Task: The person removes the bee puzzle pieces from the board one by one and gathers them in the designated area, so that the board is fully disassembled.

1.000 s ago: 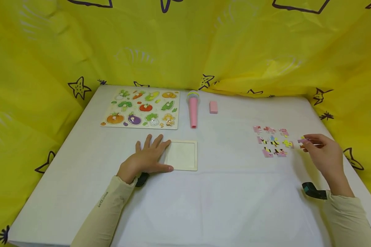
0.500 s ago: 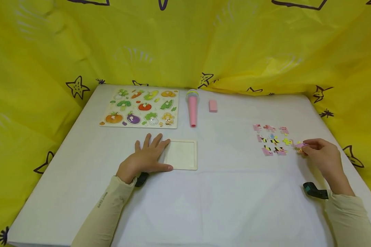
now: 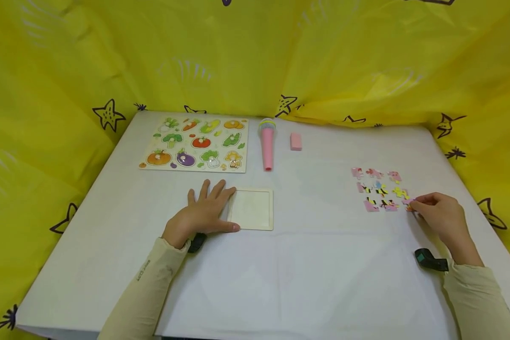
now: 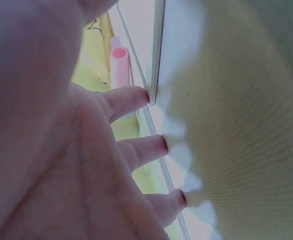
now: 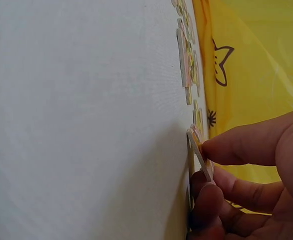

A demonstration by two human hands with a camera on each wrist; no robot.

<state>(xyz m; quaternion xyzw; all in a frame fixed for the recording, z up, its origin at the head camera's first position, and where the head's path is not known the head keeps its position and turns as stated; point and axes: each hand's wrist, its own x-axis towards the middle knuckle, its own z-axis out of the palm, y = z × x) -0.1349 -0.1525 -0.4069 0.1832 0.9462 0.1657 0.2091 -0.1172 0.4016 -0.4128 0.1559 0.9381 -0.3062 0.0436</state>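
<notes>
My left hand (image 3: 203, 213) lies with fingers spread against the left edge of a square white puzzle tray (image 3: 271, 210), thumb and index fingertip at its corners. In the left wrist view its straight fingertips meet the tabletop. My right hand (image 3: 444, 221) pinches a pink puzzle piece (image 3: 408, 205) between thumb and fingers at the lower right of several loose puzzle pieces (image 3: 371, 205) set out in rows. Seen from the right wrist, the held piece (image 5: 201, 156) tilts, one edge right at the white table, partly hidden by the fingertips.
A vegetable peg puzzle board (image 3: 180, 165) lies at the back left. Beside it are a pink toy microphone (image 3: 267, 148) and a pink block (image 3: 295, 141). A yellow patterned cloth (image 3: 238, 56) rises behind and along both sides of the white-covered table (image 3: 323, 274).
My right hand has moved left and brought the pinched puzzle piece down to the end of the nearest row of pieces. My left hand has stayed at the tray; the head view has shifted slightly.
</notes>
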